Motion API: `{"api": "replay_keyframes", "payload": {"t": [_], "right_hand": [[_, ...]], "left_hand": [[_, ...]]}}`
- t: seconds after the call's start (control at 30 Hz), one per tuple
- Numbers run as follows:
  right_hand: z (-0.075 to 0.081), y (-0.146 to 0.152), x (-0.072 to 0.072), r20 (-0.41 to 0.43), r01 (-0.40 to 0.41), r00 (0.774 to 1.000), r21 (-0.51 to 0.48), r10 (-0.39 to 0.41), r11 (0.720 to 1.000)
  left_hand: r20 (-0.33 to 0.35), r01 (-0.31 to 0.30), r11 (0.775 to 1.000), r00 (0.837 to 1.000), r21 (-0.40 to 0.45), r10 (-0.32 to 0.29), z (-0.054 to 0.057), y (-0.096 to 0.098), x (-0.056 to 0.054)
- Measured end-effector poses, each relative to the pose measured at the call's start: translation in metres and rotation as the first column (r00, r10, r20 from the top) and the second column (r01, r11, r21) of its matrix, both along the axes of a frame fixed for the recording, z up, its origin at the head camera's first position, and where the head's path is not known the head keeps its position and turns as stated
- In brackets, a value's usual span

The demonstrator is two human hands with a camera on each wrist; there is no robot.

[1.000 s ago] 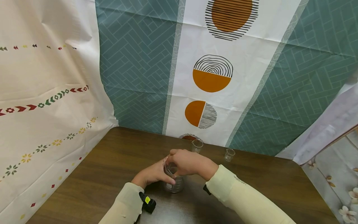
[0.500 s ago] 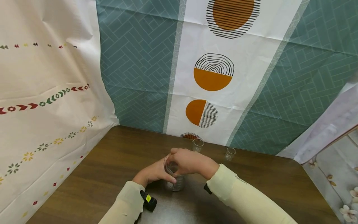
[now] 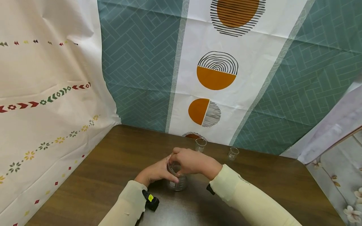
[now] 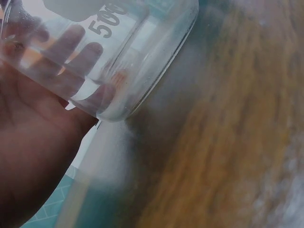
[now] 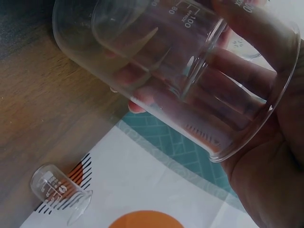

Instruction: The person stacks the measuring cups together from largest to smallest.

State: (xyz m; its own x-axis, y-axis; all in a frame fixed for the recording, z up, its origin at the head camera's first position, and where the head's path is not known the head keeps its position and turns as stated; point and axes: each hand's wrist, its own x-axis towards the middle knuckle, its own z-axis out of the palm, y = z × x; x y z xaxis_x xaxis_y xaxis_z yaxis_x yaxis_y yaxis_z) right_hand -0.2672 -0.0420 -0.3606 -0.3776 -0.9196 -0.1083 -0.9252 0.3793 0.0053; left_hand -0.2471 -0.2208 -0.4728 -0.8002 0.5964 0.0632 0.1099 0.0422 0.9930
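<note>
Grips large beaker (image 3: 178, 185) mid-tabletop (image 3: 124, 153) with left hand (image 3: 156, 172), apparently pinching nested beaker (image 5: 175, 23) with right hand (image 3: 195, 161). Faces two small beakers (image 3: 200, 145) beyond, near back edge (image 3: 147, 131) and patterned cloth (image 3: 141, 56), with room at both sides.

One large beaker (image 3: 181, 184), one smaller beaker (image 5: 161, 38) inside it and two further beakers (image 3: 200, 145) (image 3: 233, 153) near the far edge of the desk (image 3: 121, 150): four beakers in total. Left hand (image 3: 155, 172), right hand (image 3: 193, 161): two hands. Pale sleeves (image 3: 124, 204) (image 3: 249, 194): two. Desk: one. Orange-and-black round motifs (image 3: 238, 12) (image 3: 216, 77) (image 3: 198, 111) (image 3: 194, 135) on the cloth (image 3: 141, 62) behind the far edge: four, the topmost and lowest only partly visible.
</note>
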Motion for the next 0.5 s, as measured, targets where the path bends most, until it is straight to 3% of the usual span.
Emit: {"api": "replay_keyframes", "payload": {"t": [0.5], "right_hand": [[0.0008,-0.0007,0.0016,-0.004,-0.005,1.0,-0.008,0.005,1.0]], "left_hand": [[0.007,-0.019,1.0,1.0,-0.019,0.02,-0.0006,-0.0002,0.0]]}}
